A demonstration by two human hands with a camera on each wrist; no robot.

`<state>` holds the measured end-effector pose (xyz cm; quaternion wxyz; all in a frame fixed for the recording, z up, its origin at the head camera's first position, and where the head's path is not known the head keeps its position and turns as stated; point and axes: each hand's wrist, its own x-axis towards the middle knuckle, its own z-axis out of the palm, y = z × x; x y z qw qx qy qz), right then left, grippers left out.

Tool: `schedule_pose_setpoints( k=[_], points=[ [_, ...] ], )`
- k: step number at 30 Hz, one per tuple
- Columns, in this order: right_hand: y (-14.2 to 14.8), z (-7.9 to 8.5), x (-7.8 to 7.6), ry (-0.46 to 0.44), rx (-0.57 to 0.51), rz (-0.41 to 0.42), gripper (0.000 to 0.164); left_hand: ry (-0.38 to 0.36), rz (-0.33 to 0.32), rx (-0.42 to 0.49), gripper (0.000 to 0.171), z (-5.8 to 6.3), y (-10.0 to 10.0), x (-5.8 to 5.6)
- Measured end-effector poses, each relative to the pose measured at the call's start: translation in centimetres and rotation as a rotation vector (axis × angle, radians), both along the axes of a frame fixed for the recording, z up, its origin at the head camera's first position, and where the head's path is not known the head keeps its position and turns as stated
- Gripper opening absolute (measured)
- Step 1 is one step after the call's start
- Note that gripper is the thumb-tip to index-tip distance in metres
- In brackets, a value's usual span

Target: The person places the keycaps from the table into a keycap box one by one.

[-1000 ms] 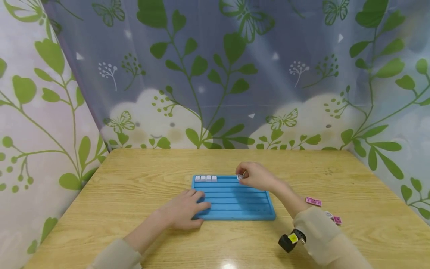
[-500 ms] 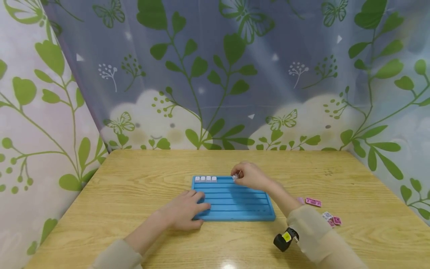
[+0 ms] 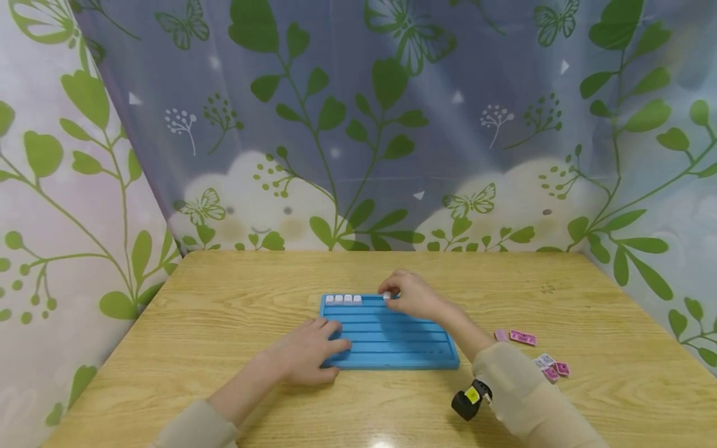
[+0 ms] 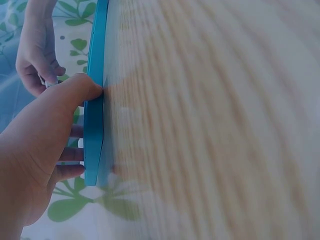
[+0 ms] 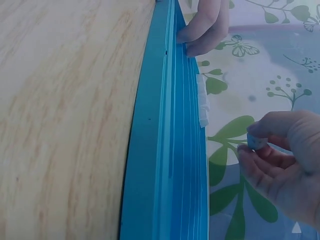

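Observation:
My right hand [image 3: 413, 295] pinches a small white keycap [image 5: 257, 142] between thumb and fingertips, above the back row of a blue ridged tray [image 3: 386, 333]. To its left, several white keycaps [image 3: 343, 300] sit side by side in the tray's back left corner. My left hand [image 3: 308, 351] rests on the left side of the tray, fingers spread over the rows. In the left wrist view its thumb touches the tray's front wall [image 4: 94, 135]. The held keycap is partly hidden by my fingers in the head view.
On the wooden table [image 3: 241, 280], right of the tray, lie a long pink keycap [image 3: 523, 338], a small pink piece [image 3: 501, 335] and a cluster of white and pink keycaps [image 3: 551, 373]. A black wrist camera [image 3: 467, 401] hangs from my right sleeve. A patterned curtain [image 3: 358, 124] stands behind.
My right hand has moved left along the tray's back row with the keycap, toward the seated ones. Its forearm uncovers more pieces on the right. My left hand has stayed still.

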<state>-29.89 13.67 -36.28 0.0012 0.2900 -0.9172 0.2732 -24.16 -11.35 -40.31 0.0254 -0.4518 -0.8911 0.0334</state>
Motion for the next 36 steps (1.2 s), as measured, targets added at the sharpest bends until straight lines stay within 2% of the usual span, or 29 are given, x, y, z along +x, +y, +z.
schedule_pose_setpoints(
  k=[6, 13, 20, 25, 31, 36],
  points=[
    [-0.4, 0.0, -0.1, -0.003, 0.007, 0.008, 0.03, 0.002, -0.004, 0.006, 0.044, 0.0, -0.1, 0.0],
    [-0.4, -0.2, -0.2, 0.041, 0.018, -0.002, 0.024, 0.007, -0.011, 0.026, 0.043, 0.0, -0.2, 0.0],
    [-0.3, -0.7, -1.0, 0.081, 0.027, 0.024, 0.019, 0.014, -0.013, 0.027, 0.044, 0.0, -0.2, 0.0],
    [-0.4, -0.8, -1.2, 0.093, 0.038, 0.001, 0.021, 0.018, -0.011, 0.023, 0.044, 0.1, -0.2, -0.1],
    [-0.6, -1.0, -1.1, 0.061, 0.04, -0.044, 0.024, 0.012, -0.015, 0.016, 0.044, 0.1, -0.2, 0.0],
    [-0.9, -1.1, -1.2, 0.043, 0.044, -0.085, 0.018, 0.015, -0.02, 0.017, 0.044, 0.0, -0.2, 0.1]
  ],
)
